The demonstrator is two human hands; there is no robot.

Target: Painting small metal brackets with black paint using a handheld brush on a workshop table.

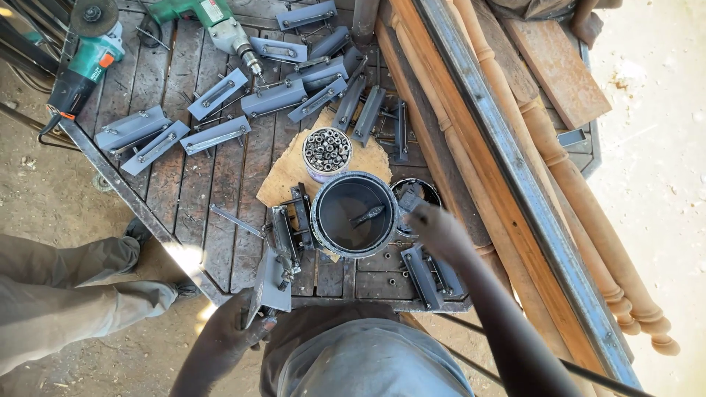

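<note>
The left hand (234, 328) is low near the body, fingers curled shut around something it holds upright. The right arm stretches forward, its right hand (434, 224) blurred, fingers closed.

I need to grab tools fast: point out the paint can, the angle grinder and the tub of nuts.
paint can (321, 225): head view, on its left rim.
angle grinder (87, 65): head view, on its green body.
tub of nuts (327, 150): head view, on the nuts filling it.
</note>
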